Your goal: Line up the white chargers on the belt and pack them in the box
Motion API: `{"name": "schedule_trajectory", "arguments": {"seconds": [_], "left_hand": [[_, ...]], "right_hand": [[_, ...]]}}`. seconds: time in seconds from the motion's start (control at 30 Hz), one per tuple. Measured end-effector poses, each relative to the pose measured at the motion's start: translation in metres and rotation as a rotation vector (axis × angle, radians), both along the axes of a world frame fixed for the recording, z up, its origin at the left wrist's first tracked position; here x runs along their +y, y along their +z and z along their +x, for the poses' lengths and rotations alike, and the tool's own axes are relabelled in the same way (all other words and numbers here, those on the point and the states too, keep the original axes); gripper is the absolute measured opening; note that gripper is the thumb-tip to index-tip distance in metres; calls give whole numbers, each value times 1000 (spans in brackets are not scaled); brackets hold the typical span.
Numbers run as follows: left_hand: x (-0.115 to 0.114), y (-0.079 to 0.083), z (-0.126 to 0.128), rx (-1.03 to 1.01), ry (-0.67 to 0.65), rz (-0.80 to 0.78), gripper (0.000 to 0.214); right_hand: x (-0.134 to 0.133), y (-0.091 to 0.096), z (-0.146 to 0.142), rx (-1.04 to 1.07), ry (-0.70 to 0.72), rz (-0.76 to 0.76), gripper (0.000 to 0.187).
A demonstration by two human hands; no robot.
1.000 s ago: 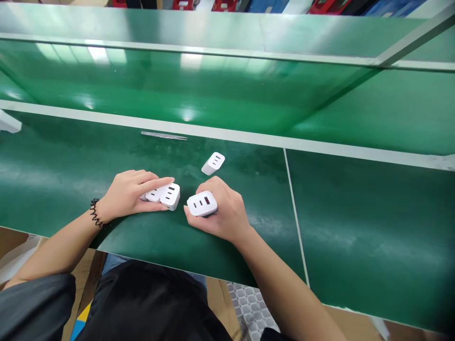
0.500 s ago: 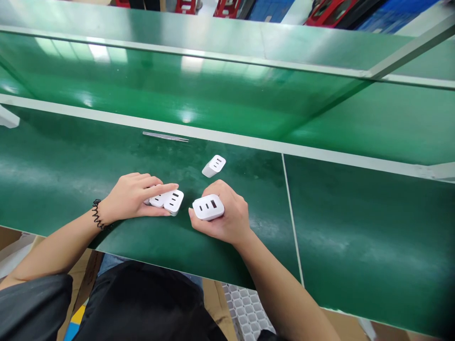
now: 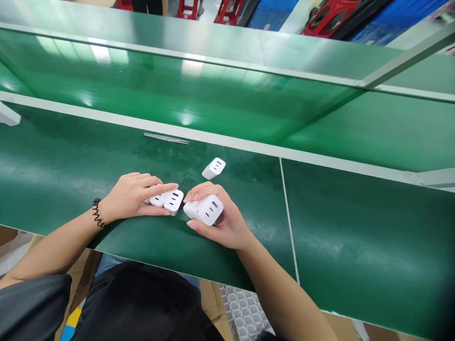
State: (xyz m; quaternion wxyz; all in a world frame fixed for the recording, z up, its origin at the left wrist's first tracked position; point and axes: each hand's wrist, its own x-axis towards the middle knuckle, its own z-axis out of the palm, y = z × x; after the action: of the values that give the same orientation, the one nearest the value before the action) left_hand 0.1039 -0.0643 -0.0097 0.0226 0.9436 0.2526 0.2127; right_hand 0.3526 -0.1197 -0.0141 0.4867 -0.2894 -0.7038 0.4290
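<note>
White USB chargers (image 3: pixel 173 201) stand side by side on the green bench, and my left hand (image 3: pixel 137 195) is closed around them with the thumb in front and fingers across the top. At least two show their port faces; the rest is hidden under the hand. My right hand (image 3: pixel 222 215) grips another white USB charger (image 3: pixel 210 210), tilted so its face with three ports points up and toward me. Its far end reaches close to the left-hand group. Beyond my right hand, a single white USB charger (image 3: pixel 214 168) stands apart on the bench.
Metal tweezers (image 3: pixel 167 138) lie near the back rail (image 3: pixel 227 140) of the green bench (image 3: pixel 341 237). A shelf (image 3: pixel 227 52) on a metal frame spans the back. Below the front edge is a tray of white cells (image 3: pixel 245 310). Red stools (image 3: pixel 227 12) stand beyond.
My right hand has turned the charger, so more of its side shows, and the fingers have loosened around it. My left hand stays in place. The view has shifted slightly.
</note>
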Motion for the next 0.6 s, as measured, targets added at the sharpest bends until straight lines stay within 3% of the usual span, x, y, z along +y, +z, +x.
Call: {"name": "schedule_trajectory", "arguments": {"seconds": [0.3, 0.6], "left_hand": [[0, 1, 0, 1, -2, -5, 49], [0, 1, 0, -12, -9, -16, 48]], "right_hand": [[0, 2, 0, -2, 3, -19, 36], [-2, 2, 0, -108, -117, -13, 31]]}}
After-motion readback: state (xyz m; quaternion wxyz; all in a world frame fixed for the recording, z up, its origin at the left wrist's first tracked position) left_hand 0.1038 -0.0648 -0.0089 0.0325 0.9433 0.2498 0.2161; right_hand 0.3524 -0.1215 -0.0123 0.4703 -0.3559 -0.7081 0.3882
